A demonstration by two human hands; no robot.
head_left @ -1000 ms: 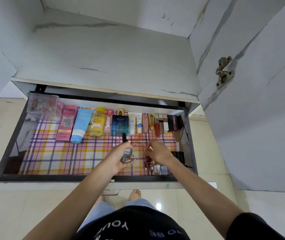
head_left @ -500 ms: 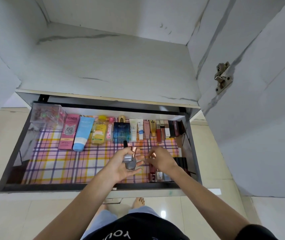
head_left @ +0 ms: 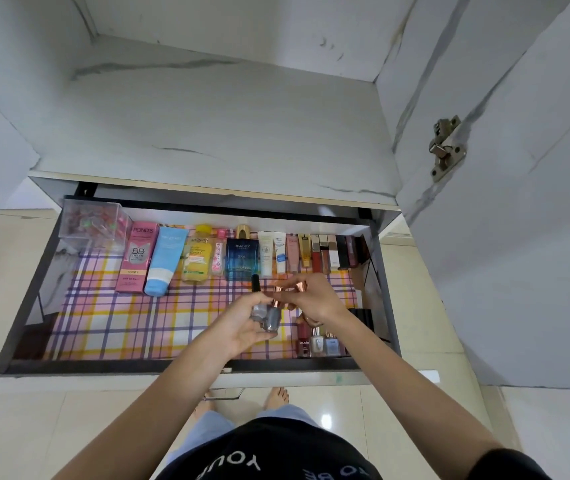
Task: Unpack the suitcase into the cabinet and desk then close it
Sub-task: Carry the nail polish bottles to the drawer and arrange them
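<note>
An open cabinet drawer [head_left: 30,299] lined with plaid paper holds a back row of cosmetics: a pink Pond's box [head_left: 138,261], a blue tube [head_left: 166,261], a yellow bottle [head_left: 197,259] and a blue perfume box [head_left: 242,259]. My left hand [head_left: 245,327] cups two silver-grey nail polish bottles [head_left: 266,315] over the drawer. My right hand [head_left: 314,299] pinches the copper cap of one of them. Several small nail polish bottles [head_left: 318,341] stand at the drawer's front right corner, below my right wrist.
A clear plastic box [head_left: 93,223] sits in the drawer's back left corner. An empty marble-pattern shelf [head_left: 207,126] lies above the drawer. Open cabinet doors with metal hinges [head_left: 444,147] flank both sides. My bare feet show on the tiled floor [head_left: 17,427] below.
My right hand has risen from the bottles at the drawer's front right and met my left hand, now pinching a cap there. The camera has drawn slightly back.
</note>
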